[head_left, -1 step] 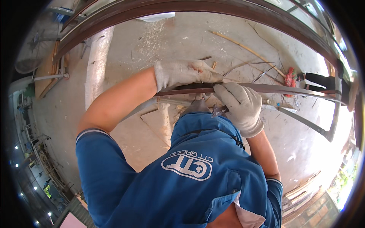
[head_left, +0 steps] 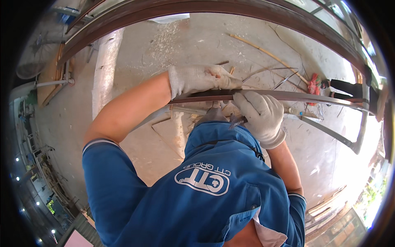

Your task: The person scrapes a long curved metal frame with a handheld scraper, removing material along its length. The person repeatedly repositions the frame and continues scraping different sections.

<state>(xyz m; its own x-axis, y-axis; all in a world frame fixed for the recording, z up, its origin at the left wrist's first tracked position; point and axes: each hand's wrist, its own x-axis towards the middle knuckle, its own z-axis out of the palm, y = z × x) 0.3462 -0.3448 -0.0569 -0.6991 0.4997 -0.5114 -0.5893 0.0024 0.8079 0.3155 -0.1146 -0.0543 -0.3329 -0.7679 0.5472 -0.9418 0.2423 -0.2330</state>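
Observation:
A long dark-brown bar (head_left: 300,96), apparently metal, runs crosswise in front of my chest. My left hand (head_left: 205,78), in a dirty white knit glove with a reddish stain, is closed at the bar's far side, its fingertips pointing right and partly hidden. Close beside it on the right, my gloved right hand (head_left: 261,115) has curled fingers gripping the near side of the same bar. A dark object with pale lettering (head_left: 238,122) sticks out from under the right palm; its kind is unclear. Below the bar, my shoe (head_left: 214,114) shows partly.
A larger brown beam (head_left: 214,7) spans the far side. Bamboo pole (head_left: 263,51), thin strips and red netting-like material (head_left: 314,84) lie on the concrete floor. Another person in dark trousers (head_left: 347,86) is at the far right. A grey metal frame (head_left: 329,132) stands right of my hands.
Both hands have shifted very slightly to the right along the bar. The dark lettered object beneath my right palm has turned a little.

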